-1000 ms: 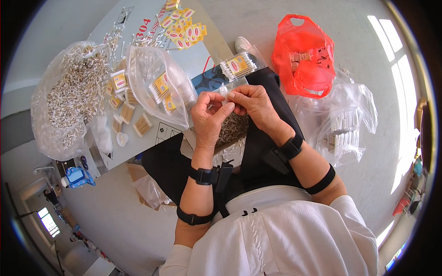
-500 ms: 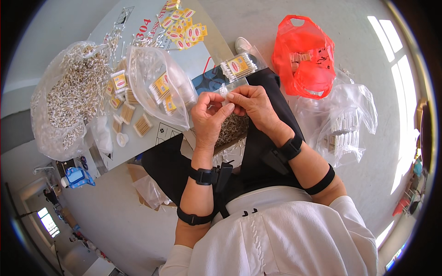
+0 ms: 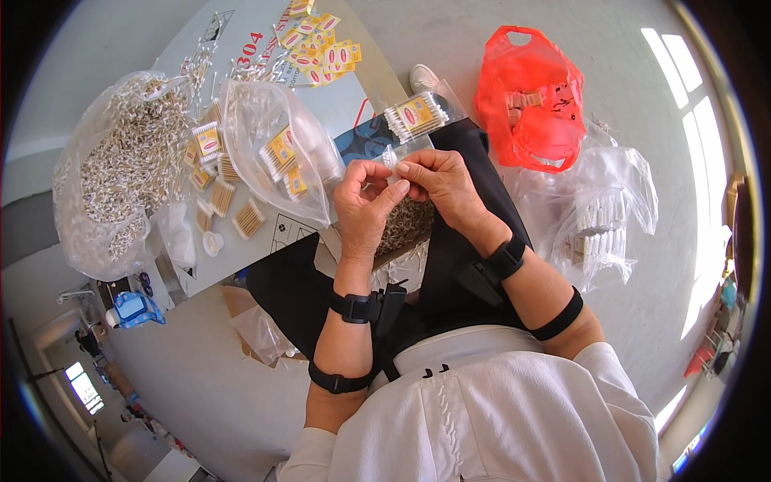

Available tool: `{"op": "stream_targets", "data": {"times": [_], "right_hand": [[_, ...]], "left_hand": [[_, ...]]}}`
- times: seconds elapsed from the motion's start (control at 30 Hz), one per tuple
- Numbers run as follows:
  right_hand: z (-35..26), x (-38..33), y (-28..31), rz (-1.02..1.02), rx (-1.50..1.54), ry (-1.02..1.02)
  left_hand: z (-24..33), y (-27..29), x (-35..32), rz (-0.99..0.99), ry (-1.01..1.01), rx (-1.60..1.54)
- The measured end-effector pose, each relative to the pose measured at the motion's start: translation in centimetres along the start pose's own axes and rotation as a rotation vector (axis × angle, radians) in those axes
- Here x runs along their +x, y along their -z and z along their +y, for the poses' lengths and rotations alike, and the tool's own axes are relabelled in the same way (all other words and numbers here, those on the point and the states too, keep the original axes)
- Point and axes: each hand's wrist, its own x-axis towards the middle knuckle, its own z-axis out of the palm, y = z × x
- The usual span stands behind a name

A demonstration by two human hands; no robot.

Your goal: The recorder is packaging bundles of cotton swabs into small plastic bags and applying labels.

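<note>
Close together above my lap, my left hand [image 3: 363,210] and my right hand [image 3: 446,186] are both closed in a pinch. Between the fingertips is a small clear plastic bag [image 3: 390,155] with white cotton swab tips showing in it; the fingers hide most of it. Below the hands, a cardboard box of loose cotton swabs [image 3: 405,226] rests on my lap, partly covered by my hands. Just beyond them lies a flat pack of cotton swabs [image 3: 416,115] with a yellow and white card.
On the table at left are a large clear bag of loose cotton swabs [image 3: 128,169], an open clear bag [image 3: 277,145] with packs, several swab bundles [image 3: 249,218] and yellow cards [image 3: 325,56]. A red plastic bag [image 3: 530,104] and clear bags [image 3: 598,213] sit on the right.
</note>
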Motion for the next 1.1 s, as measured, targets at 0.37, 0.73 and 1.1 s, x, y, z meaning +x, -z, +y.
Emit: {"op": "stream_targets", "data": {"times": [0.37,0.73,1.1], "right_hand": [[-0.7,0.0,0.7,-0.024,-0.034,-0.020],[-0.4,-0.6,0.9,-0.036,-0.116,0.031],[0.8,-1.4,1.9,0.188,-0.749,0.265]], "left_hand": [[0.5,-0.2,0.1,0.017,-0.099,0.208],[0.1,-1.4,-0.1,0.044,-0.325,0.637],[-1.5,-2.6,-1.2,0.038,-0.341,0.615]]}}
